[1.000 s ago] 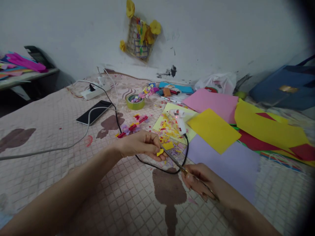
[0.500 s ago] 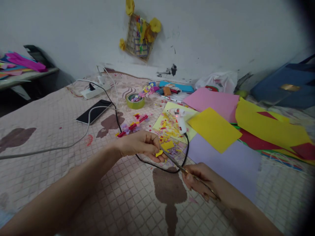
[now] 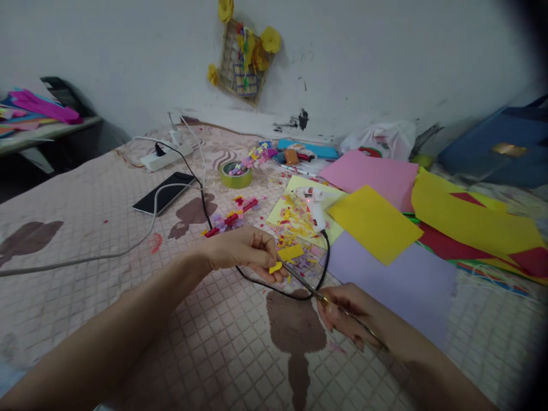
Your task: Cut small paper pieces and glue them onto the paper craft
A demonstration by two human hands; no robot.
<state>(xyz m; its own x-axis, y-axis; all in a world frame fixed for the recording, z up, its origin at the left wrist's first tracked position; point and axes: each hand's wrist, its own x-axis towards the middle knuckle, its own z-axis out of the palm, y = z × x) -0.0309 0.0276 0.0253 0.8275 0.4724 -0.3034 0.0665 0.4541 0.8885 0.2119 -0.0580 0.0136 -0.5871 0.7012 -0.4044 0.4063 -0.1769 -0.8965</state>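
Pinched in the fingers of my left hand [image 3: 246,249] is a small yellow paper piece [image 3: 275,267]. My right hand [image 3: 351,314] is closed around a pair of scissors [image 3: 306,284], whose blades point up and left to the edge of that piece. Just beyond my left hand lie a yellow paper strip [image 3: 290,252] and many tiny coloured scraps. A white glue gun [image 3: 315,211] with a small red light rests on a pale yellow sheet [image 3: 280,206]. Left of it, a red stick decorated with small paper flowers [image 3: 233,218] lies on the patterned cover.
The glue gun's black cord [image 3: 274,290] loops under and around my hands. Coloured sheets, among them a lilac sheet [image 3: 385,279] and a yellow sheet [image 3: 374,222], spread at the right. A tape roll [image 3: 235,178], a phone [image 3: 165,193] and a power strip [image 3: 165,158] lie further left.
Both hands hold nearly the same pose. The yellow paper piece has shifted very slightly left in my left fingers, with the scissors still against it.
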